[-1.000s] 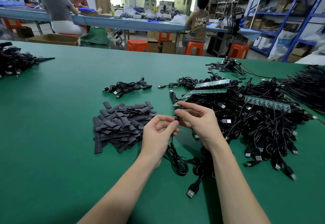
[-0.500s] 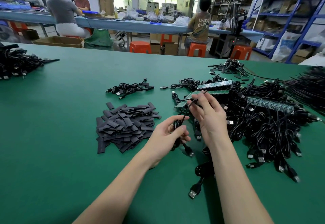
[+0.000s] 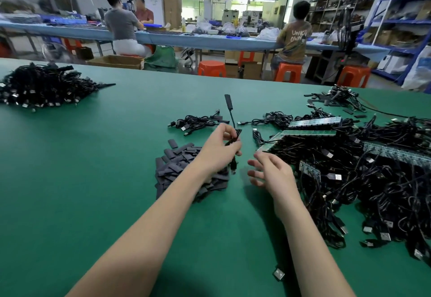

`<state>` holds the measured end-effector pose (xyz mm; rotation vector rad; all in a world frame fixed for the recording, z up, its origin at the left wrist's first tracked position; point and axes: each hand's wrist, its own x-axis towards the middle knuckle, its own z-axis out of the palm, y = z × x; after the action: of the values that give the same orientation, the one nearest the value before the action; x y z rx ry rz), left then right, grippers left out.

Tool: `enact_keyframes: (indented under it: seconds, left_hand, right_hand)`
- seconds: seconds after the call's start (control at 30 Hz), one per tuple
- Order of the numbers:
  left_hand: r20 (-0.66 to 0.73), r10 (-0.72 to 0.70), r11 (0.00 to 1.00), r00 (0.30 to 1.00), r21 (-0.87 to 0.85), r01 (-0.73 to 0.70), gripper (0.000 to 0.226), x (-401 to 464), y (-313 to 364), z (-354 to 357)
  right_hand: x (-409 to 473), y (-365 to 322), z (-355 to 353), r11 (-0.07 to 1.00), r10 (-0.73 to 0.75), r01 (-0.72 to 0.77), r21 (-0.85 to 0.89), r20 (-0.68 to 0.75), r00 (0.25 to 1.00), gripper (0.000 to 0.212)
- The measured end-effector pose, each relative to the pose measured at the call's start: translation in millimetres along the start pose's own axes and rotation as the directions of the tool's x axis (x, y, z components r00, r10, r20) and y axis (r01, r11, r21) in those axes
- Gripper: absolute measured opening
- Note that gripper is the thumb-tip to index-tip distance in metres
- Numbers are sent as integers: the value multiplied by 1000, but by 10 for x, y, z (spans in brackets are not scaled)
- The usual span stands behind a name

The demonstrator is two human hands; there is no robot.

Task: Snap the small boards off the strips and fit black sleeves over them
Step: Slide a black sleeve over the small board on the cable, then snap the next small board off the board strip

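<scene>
My left hand (image 3: pixel 220 149) grips a coiled black cable (image 3: pixel 234 138) above the green table. The cable's sleeved end (image 3: pixel 227 100) sticks up and away from the hand, and its plug hangs below. My right hand (image 3: pixel 271 172) hovers just to the right with fingers spread, holding nothing. A pile of flat black sleeves (image 3: pixel 177 168) lies under and left of my left wrist. Green board strips (image 3: pixel 314 123) with cables attached lie on the big cable heap (image 3: pixel 361 175) at the right.
A small bundle of cables (image 3: pixel 196 121) lies beyond my left hand. Another heap of cables (image 3: pixel 44 86) sits at the far left, and a scatter of sleeves and cables (image 3: pixel 338 98) at the far right. A loose plug (image 3: pixel 278 274) lies near my right forearm. People sit at a bench behind.
My right hand has let go of the cable and dropped back toward me. My left hand carried the cable left and forward; its sleeved end now points up.
</scene>
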<state>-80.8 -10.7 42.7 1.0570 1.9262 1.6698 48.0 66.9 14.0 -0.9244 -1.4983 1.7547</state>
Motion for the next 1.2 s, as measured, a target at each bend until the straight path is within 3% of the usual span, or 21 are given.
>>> enact_keyframes:
  seconds: [0.07, 0.17, 0.23, 0.3, 0.37, 0.43, 0.53, 0.63, 0.73, 0.8, 0.87, 0.93, 1.03, 1.1, 1.2]
  left_hand:
    - [-5, 92, 960, 996, 266, -87, 20, 233, 34, -150]
    - [-10, 143, 759, 990, 642, -103, 24, 630, 50, -370]
    - [11, 85, 572, 996, 818, -58, 24, 849, 2, -492]
    - [62, -69, 308, 996, 951, -38, 33, 990, -85, -604]
    - [48, -208, 201, 977, 980, -5, 45, 1053, -175, -697]
    - [21, -210, 236, 977, 971, 30, 48, 1079, -230, -725]
    - [28, -93, 321, 995, 947, 4, 46, 1004, -194, -618]
    - [33, 21, 505, 999, 862, -39, 37, 782, -96, -437]
    - [-20, 184, 757, 983, 641, -128, 23, 412, 36, -151]
    - [-103, 258, 871, 961, 454, -186, 12, 125, 108, 73]
    - [-228, 248, 950, 941, 250, -190, 11, -133, 112, 260]
    - [-326, 159, 987, 932, 50, -151, 21, -338, 37, 392]
    - [-300, -5, 982, 954, -182, -53, 40, -537, -132, 542]
    - [-225, -42, 977, 973, -214, -7, 46, -592, -201, 611]
    - [-147, -7, 992, 989, -128, -12, 48, -595, -227, 667]
  right_hand:
    - [3, 86, 60, 983, -63, 64, -174, 14, 998, 17]
    - [-1, 146, 93, 927, -127, 134, -351, 44, 991, 20]
    - [-6, 155, 90, 923, -125, 131, -361, 42, 991, 22]
    - [-3, 170, 86, 926, -120, 125, -356, 35, 992, 23]
    - [4, 181, 83, 925, -122, 127, -359, 35, 992, 23]
    - [5, 183, 82, 915, -129, 133, -381, 37, 991, 24]
    - [10, 176, 82, 905, -140, 143, -401, 37, 989, 22]
    - [-2, 155, 78, 909, -135, 141, -393, 41, 990, 19]
    - [-33, 127, 77, 917, -122, 129, -377, 44, 992, 17]
    - [-39, 105, 72, 917, -121, 127, -379, 39, 992, 16]
    - [-31, 87, 52, 917, -134, 133, -377, 23, 991, 13]
    - [-28, 65, 28, 916, -149, 144, -375, 15, 989, 11]
    - [-26, 12, -34, 872, -179, 179, -456, 43, 983, 11]
    - [-18, -72, -106, 847, -142, 172, -503, 97, 985, 14]
    - [-8, -251, -255, 834, -114, 170, -524, 137, 984, 12]
